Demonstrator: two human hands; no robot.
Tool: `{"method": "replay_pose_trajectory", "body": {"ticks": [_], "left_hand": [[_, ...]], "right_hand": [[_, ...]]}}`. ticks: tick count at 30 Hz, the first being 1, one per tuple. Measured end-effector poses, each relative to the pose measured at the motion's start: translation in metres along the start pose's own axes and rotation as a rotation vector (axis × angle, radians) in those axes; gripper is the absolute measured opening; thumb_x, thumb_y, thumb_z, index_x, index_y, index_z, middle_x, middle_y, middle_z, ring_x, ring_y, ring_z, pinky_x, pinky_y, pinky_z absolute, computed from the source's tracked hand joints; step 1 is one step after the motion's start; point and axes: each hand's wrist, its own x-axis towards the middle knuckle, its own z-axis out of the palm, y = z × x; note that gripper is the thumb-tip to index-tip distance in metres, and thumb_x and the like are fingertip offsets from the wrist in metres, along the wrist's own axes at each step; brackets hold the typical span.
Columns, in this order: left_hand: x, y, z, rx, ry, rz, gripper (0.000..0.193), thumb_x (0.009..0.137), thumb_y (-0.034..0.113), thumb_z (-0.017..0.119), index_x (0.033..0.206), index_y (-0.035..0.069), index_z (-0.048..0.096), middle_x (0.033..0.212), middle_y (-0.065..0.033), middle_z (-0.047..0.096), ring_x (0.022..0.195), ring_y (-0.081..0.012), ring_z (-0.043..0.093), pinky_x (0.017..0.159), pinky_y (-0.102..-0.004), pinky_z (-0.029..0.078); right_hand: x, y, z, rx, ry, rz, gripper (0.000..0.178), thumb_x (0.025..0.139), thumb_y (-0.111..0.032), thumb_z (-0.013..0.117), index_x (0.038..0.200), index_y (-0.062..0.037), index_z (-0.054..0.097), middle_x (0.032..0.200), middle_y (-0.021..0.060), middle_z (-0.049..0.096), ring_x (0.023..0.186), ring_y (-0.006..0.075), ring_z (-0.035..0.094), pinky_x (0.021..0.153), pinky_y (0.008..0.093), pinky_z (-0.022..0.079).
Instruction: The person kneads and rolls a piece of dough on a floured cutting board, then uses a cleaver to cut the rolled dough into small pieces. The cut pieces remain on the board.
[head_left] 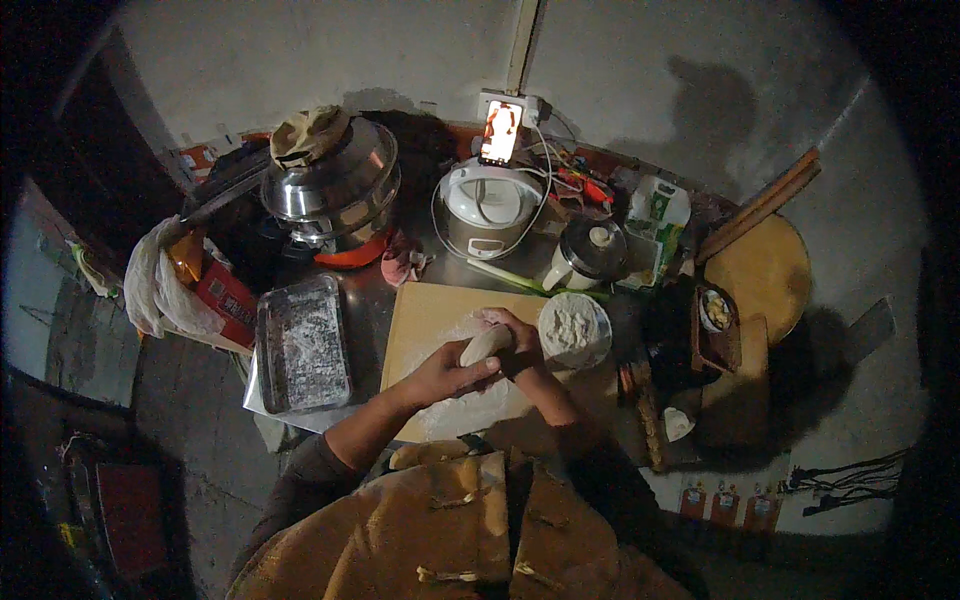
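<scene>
A pale piece of dough (pixel 486 345) is held between my two hands above a floured board. My left hand (pixel 446 372) grips it from the left, with the thumb lying along its lower side. From the right, my right hand (pixel 522 343) wraps round the dough's other end; its fingers are partly hidden. Beneath them lies the light wooden board (pixel 420 305), dusted with white flour (pixel 462 415). Just right of my right hand stands a bowl of flour (pixel 574 330).
A flour-dusted metal tray (pixel 303 345) lies to the left, near a red box (pixel 225 303). Behind the board stand a steel pot (pixel 335 190), a white rice cooker (pixel 490 205) with a lit phone (pixel 502 130) above it, and a lidded pot (pixel 592 248). A green stalk (pixel 510 278) lies behind the board.
</scene>
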Motion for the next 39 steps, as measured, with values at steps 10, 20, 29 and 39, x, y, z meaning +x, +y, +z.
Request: {"method": "replay_pose_trajectory", "body": {"ticks": [10, 20, 29, 39], "left_hand": [[0.001, -0.012, 0.002, 0.040, 0.089, 0.081, 0.033, 0.094, 0.036, 0.062, 0.093, 0.003, 0.061, 0.066, 0.0033, 0.053, 0.058, -0.0049, 0.045, 0.051, -0.0233, 0.036], [0.000, -0.008, 0.000, 0.092, 0.047, -0.022, 0.034, 0.093, 0.038, 0.062, 0.090, 0.004, 0.060, 0.061, 0.0029, 0.051, 0.051, -0.0048, 0.044, 0.045, -0.0232, 0.033], [-0.001, -0.010, 0.006, -0.007, 0.073, 0.082, 0.029, 0.095, 0.031, 0.061, 0.087, 0.004, 0.056, 0.064, 0.0051, 0.047, 0.052, -0.0051, 0.040, 0.046, -0.0228, 0.033], [0.002, -0.007, -0.001, -0.027, -0.023, -0.013, 0.033, 0.095, 0.040, 0.058, 0.093, 0.007, 0.055, 0.064, 0.0046, 0.047, 0.054, -0.0056, 0.041, 0.047, -0.0230, 0.033]], "right_hand": [[0.006, -0.005, -0.007, -0.147, 0.055, -0.035, 0.040, 0.084, -0.011, 0.063, 0.122, -0.0057, 0.053, 0.101, 0.0181, 0.068, 0.095, 0.0249, 0.068, 0.083, 0.0340, 0.052], [0.005, 0.006, -0.003, -0.037, 0.031, -0.077, 0.029, 0.088, -0.017, 0.061, 0.113, -0.0030, 0.058, 0.094, 0.0131, 0.068, 0.089, 0.0204, 0.067, 0.080, 0.0311, 0.051], [0.003, -0.002, -0.001, 0.015, 0.077, -0.133, 0.034, 0.084, -0.007, 0.062, 0.117, -0.0025, 0.056, 0.107, 0.0111, 0.068, 0.098, 0.0206, 0.065, 0.086, 0.0327, 0.050], [0.006, 0.004, 0.002, -0.093, 0.045, -0.012, 0.030, 0.090, -0.017, 0.056, 0.117, -0.0048, 0.058, 0.104, 0.0126, 0.068, 0.097, 0.0248, 0.067, 0.083, 0.0341, 0.052]]}}
